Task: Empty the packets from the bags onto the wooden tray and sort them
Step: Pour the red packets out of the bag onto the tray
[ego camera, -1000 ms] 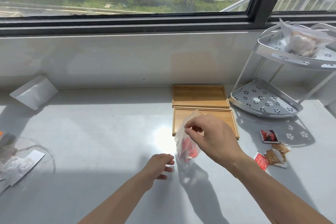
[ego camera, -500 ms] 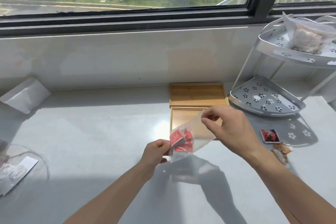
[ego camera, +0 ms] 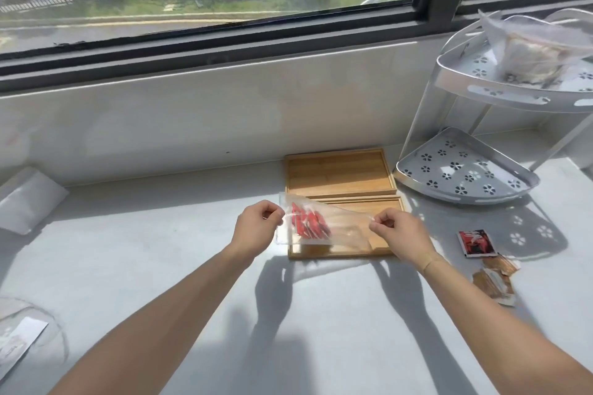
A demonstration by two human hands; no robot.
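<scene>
A clear plastic bag (ego camera: 345,229) with several red packets (ego camera: 309,224) inside is stretched sideways between my hands, just above the near wooden tray (ego camera: 382,245). My left hand (ego camera: 256,228) pinches the bag's left end and my right hand (ego camera: 401,232) pinches its right end. A second wooden tray (ego camera: 340,171) lies right behind the first, bare. Loose on the counter at the right are a red-and-black packet (ego camera: 476,242) and a few brown packets (ego camera: 495,277).
A white two-tier corner rack (ego camera: 465,176) stands at the right, with another filled clear bag (ego camera: 539,51) on its upper shelf. A white pouch (ego camera: 27,200) lies far left by the wall. Clear wrapping and a paper slip (ego camera: 17,340) sit at the near left.
The bag hung upright from my right hand. My left hand took its lower end, and both hands lifted it forward and turned it sideways over the near tray.
</scene>
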